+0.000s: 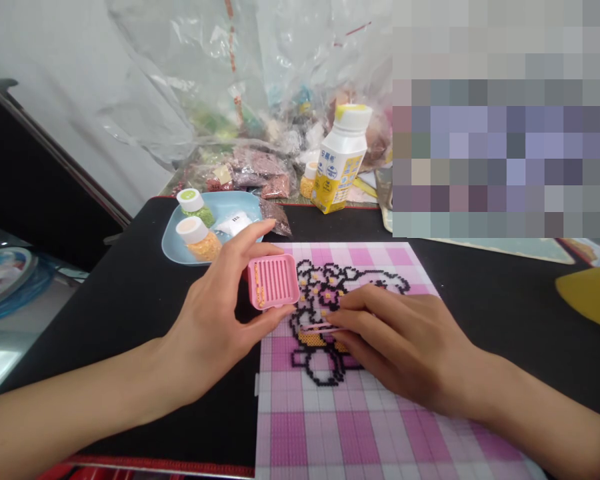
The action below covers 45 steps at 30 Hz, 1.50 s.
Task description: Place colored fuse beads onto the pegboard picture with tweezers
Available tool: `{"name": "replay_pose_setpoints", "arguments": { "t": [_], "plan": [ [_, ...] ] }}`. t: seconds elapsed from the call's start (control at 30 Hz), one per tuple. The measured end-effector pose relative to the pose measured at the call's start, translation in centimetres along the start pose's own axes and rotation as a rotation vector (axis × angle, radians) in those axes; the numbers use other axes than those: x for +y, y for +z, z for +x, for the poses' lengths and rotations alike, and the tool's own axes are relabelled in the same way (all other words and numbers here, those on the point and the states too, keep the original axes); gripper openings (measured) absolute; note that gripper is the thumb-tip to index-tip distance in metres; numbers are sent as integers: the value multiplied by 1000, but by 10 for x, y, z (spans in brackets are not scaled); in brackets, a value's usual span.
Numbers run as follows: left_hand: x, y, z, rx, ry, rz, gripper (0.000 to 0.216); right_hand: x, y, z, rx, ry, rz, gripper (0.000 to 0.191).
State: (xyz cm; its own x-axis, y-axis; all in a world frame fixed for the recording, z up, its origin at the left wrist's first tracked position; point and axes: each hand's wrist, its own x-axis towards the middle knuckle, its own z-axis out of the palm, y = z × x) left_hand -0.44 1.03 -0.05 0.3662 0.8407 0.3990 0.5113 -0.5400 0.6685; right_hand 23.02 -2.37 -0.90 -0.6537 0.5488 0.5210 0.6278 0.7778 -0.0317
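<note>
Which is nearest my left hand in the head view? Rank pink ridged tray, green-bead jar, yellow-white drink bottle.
1. Pink ridged tray: held by the left hand.
2. Green-bead jar: beyond, on the blue tray.
3. Yellow-white drink bottle: farther back, to the right.

Pink tray [279, 281] — orange beads [261, 296]; pegboard [296, 435] — pink and white checks.

"What lettering can you read on the bottle [343, 160] ahead of you?"
"You have 安慕希 near its top; the lower print is too small for you."
"And your white packet [233, 223]?"
"It shows you a short dark code, too blurred to read surely."
</note>
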Motion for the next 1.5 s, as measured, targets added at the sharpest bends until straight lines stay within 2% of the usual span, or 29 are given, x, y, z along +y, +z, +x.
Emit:
{"name": "replay_pose_setpoints", "arguments": {
  "t": [0.27,0.43,0.63,0.93,1.17,1.5],
  "plan": [
    [0,1,0,-16,-4,-18,77,0,-1,0,18,-2,-1,10],
    [1,0,0,-24,-3,-19,76,-1,-2,2,76,-1,-24,8],
    [2,2,-3,-76,16,-21,77,-1,-1,1,109,25,-39,10],
    [10,4,-11,-167,29,-62,85,-3,0,0,28,5,77,25],
    [9,4,-13,-161,44,-82,89,-4,-2,-1,-26,10,119,30],
    [11,3,-14,-156,38,-51,87,-3,-1,-1,-22,-18,107,29]
  ]
}}
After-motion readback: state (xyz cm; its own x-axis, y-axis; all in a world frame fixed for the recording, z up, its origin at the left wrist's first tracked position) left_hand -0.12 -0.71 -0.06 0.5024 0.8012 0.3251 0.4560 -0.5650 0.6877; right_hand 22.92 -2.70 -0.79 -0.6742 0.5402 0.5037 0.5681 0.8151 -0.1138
